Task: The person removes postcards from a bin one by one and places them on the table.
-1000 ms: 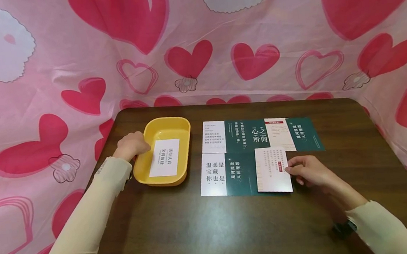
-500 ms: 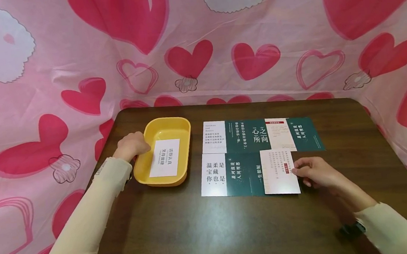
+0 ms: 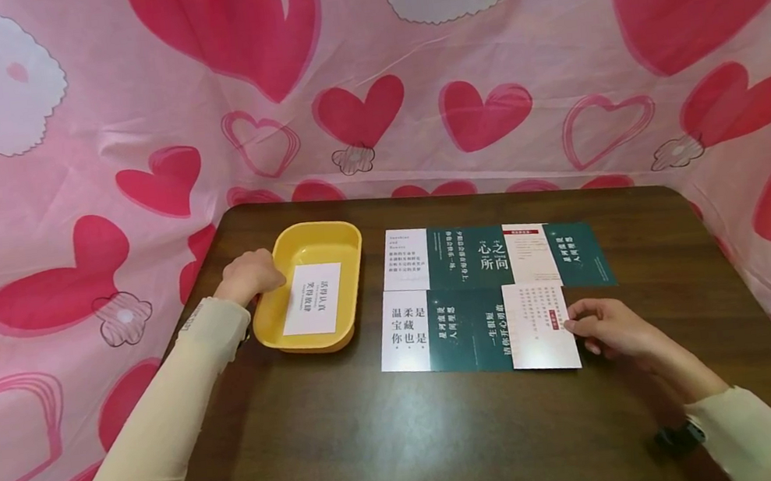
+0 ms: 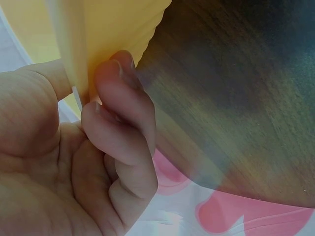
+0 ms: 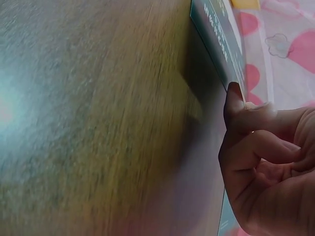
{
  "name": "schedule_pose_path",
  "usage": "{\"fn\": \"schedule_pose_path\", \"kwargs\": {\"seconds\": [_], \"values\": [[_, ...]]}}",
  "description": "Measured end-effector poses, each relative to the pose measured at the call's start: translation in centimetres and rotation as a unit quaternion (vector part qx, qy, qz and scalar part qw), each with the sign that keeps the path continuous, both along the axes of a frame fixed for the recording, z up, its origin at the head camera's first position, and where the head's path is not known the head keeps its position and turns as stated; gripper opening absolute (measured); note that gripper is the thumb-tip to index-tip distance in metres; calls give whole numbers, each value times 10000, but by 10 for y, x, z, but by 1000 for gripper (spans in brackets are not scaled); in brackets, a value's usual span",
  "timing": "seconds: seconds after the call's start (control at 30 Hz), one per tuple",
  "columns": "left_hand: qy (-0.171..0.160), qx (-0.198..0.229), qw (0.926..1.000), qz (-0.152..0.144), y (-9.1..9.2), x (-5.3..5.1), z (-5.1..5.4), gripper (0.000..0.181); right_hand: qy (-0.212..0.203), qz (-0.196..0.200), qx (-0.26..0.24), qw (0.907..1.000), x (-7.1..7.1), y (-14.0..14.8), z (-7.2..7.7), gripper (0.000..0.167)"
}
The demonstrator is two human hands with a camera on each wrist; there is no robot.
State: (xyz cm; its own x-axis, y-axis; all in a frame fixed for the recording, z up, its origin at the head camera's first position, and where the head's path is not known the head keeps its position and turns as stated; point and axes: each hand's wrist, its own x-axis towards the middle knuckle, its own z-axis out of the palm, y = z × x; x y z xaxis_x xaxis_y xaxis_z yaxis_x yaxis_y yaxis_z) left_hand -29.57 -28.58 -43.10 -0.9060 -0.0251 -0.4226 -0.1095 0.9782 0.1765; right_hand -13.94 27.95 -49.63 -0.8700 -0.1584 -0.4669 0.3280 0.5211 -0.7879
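Note:
My left hand (image 3: 250,276) grips the left rim of a yellow plastic tray (image 3: 314,232), its wall pinched between thumb and curled fingers (image 4: 125,132) in the left wrist view. Inside the tray lies a white card (image 3: 312,299) with dark lettering. With thumb and forefinger my right hand (image 3: 614,330) pinches the right edge of a cream card (image 3: 543,326) that has a small red block. That card overlaps the right part of a green card (image 3: 498,338) in the front row. Its edge shows at my fingertips (image 5: 234,93) in the right wrist view.
Left in the front row are a white card (image 3: 404,332) and another green card (image 3: 449,343). A back row of several cards ends in a green card (image 3: 579,251) at right. The brown table (image 3: 393,443) meets a pink heart-print cloth (image 3: 378,171) behind.
My right hand has slid the cream card to the right and slightly nearer, uncovering more lettering on the green card beneath. The left hand and the tray stay put.

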Motion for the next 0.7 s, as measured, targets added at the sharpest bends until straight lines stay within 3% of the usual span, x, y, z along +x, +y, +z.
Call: {"fn": "schedule_pose_path", "kwargs": {"seconds": [0.7], "values": [[38, -9, 10000, -42, -1, -2, -3, 32, -100, -43, -76, 9999, 4, 20, 4, 38]]}}
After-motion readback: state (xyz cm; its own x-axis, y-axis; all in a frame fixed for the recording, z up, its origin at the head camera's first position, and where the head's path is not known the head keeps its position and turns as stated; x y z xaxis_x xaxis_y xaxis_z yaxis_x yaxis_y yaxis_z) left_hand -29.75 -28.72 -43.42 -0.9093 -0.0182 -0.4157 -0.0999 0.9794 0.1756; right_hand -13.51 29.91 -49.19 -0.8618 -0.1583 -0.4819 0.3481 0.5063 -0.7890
